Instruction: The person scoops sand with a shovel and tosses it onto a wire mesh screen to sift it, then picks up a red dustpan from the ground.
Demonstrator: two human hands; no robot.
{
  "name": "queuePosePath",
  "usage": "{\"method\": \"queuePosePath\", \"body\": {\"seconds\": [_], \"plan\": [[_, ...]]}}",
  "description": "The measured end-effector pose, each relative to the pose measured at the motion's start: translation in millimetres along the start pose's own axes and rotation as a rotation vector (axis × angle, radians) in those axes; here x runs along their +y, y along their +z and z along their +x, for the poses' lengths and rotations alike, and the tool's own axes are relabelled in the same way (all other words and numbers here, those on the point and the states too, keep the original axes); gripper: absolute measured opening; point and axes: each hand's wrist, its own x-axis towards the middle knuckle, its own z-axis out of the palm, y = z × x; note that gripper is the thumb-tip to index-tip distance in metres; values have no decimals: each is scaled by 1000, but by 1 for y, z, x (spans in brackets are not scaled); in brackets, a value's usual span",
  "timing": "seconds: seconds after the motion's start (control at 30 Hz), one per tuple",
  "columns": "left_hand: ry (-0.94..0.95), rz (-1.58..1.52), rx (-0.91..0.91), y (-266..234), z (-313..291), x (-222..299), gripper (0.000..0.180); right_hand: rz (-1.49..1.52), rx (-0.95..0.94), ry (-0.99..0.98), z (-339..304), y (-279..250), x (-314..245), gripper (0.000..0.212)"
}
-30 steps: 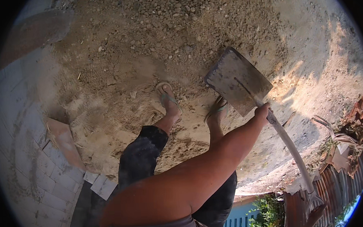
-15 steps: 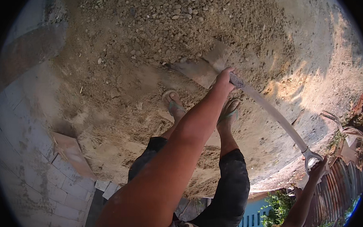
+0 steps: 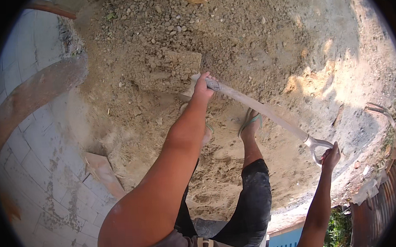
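The shovel point(image 3: 264, 109) slanted over gravelly soil point(image 3: 256, 44), its blade point(image 3: 191, 85) loaded. The left hand point(image 3: 202, 85) had its fingers round the lower shaft; the right hand point(image 3: 330, 157) held the end handle point(image 3: 314, 145). A level blade and 2 wide-set grips seemed best against spilling.

grey blockwork point(image 3: 35, 176), rusty corrugated sheeting point(image 3: 381, 210)

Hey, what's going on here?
A person is holding a shovel with both hands. The left hand grips it low, close to the blade, while the right hand holds the looped handle at the other end. Gravelly soil covers most of the blade. The person stands in sandals on bare dirt.
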Motion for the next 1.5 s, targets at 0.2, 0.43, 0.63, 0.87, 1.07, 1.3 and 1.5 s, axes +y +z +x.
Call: {"method": "queuePosePath", "body": {"seconds": [0.2,0.43,0.63,0.87,1.07,1.3,1.5], "plan": [[-34,-56,38,-62,-147,2,16,-143,-48,49,-85,-97,-52,37],[-169,20,399,-142,-333,52,21,-268,-132,378,-245,-180,-106,40],[40,145,488,-106,-416,209,14,-128,-338,669,-347,-159,-156,44],[696,663,205,221,-636,502,52,271,-989,425,-409,18,-220,48],[1522,755,175,315,-839,601,44,-64,-1438,450,-475,128,-317,56],[1088,451,-355,143,-793,507,46,-673,-772,-146,-394,37,-239,71],[298,-141,111,-156,-621,359,52,-1249,-663,-326,-438,-80,-225,87]]}}
